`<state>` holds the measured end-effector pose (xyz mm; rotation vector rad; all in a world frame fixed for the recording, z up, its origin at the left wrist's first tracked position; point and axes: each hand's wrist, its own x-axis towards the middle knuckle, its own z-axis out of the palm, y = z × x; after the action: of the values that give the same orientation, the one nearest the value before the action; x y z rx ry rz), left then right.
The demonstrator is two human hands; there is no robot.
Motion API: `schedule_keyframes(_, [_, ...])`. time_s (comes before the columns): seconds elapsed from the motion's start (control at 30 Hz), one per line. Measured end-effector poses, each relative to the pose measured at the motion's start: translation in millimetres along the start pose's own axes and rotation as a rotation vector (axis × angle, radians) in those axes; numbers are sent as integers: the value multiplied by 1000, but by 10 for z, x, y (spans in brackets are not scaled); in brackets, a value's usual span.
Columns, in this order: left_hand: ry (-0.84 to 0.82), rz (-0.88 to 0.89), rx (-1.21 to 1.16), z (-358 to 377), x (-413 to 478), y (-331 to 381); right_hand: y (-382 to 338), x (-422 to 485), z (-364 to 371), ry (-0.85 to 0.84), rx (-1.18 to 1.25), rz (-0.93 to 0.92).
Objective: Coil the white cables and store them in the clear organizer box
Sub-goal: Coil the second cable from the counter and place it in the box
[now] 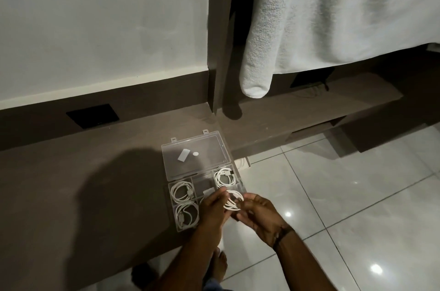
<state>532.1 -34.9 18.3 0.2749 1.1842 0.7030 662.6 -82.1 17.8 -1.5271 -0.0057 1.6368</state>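
The clear organizer box (169, 198) lies open on a low brown ledge, its lid (209, 148) folded back flat. Coiled white cables fill three compartments: back left (182, 192), front left (187, 215) and back right (223, 176). Just above the box's front right part, both hands hold another coiled white cable (234, 200). My left hand (213, 209) pinches its left side. My right hand (259, 215) grips its right side. The hands hide the compartments below them.
The brown ledge (95, 195) runs along a pale wall, with a black panel (92, 115) set in its back. White towels (266, 28) hang over the ledge on the right. Glossy floor tiles (357, 195) and my bare foot (217, 264) lie below.
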Motion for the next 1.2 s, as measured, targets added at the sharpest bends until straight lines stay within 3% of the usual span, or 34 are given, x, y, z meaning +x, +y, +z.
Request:
schedule_keyframes(0.13, [70,24,67,-3,125,-41,-89,85,12,139,-167,-146])
schedule_keyframes(0.3, [256,462,916,-65,207,-99,-198,166,41,400,-549,-366])
schedule_keyframes(0.5, [323,633,1151,-31,136,-151,-160,252,50,486,-849,-481])
schedule_keyframes(0.67, [387,633,1454,-31,150,-167,-155,272,97,441,-1073,-531])
schedule_keyframes(0.93, [373,757,1475,-109,165,-156,-176,341,189,422,-1252,-528])
schedule_keyframes(1.07, [385,700,1625,-116,194,-180,-137,351,226,437,-1300,-533])
schedule_keyframes(1.2, [396,605,1728,-88,179,-166,-95,339,198,402,-1479,-669])
